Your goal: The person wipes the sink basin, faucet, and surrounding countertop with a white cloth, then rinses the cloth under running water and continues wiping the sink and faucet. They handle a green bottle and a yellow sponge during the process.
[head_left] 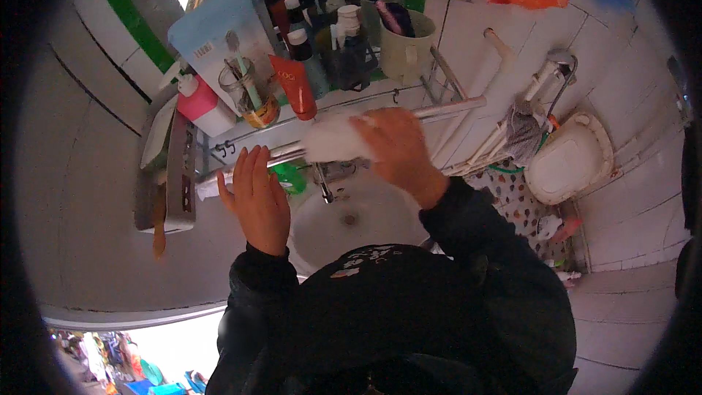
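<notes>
My right hand (402, 150) has its fingers over a white cloth (333, 137), which is blurred and lies against the metal rail (453, 108) in front of a shelf. Whether it is fabric or paper I cannot tell. My left hand (259, 201) is raised at the left part of the same rail, its fingers stretched and slightly apart. Nothing shows in its grasp. Just above the rail, an orange-red tube (295, 86) stands on the shelf. A glass jar (250, 93) holding toothbrushes is beside it.
Below the rail are a white washbasin (347, 238) and its tap (324, 183). The shelf also bears a pink-and-white pump bottle (205, 107) and a pale green cup (406, 47). A grey wall box (175, 201) hangs at the left; a white plastic basin (570, 157) stands at the right.
</notes>
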`<state>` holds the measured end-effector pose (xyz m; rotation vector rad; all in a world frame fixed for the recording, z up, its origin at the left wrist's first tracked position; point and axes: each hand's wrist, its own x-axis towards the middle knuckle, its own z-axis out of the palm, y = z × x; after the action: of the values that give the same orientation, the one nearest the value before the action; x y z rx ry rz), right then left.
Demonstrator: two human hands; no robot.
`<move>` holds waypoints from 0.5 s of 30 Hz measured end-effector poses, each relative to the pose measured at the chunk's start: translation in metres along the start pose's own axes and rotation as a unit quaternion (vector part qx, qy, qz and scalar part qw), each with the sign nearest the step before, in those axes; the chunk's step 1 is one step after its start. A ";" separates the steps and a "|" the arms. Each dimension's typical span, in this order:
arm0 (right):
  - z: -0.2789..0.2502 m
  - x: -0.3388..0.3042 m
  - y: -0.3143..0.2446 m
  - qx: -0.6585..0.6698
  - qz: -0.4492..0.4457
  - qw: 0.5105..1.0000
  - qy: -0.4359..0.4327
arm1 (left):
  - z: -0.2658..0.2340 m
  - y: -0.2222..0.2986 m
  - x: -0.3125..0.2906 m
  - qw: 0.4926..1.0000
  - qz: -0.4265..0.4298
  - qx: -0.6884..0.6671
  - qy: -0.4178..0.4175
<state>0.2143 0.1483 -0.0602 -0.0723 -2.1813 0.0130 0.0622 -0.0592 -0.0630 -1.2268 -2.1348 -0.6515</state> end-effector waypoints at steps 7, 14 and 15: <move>-0.046 -0.060 0.079 -0.093 0.087 0.991 0.044 | 0.007 -0.001 0.002 1.000 0.002 0.016 0.008; -0.052 -0.106 0.050 0.120 0.327 0.923 0.161 | 0.012 -0.003 -0.004 1.000 0.005 0.011 0.018; -0.043 -0.122 0.046 0.194 0.399 0.879 0.176 | 0.012 -0.002 -0.003 1.000 0.004 0.010 0.018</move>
<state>0.3218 0.1860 -0.1373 -0.6841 -1.6107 0.8368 0.0585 -0.0534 -0.0737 -1.2025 -2.1010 -0.6420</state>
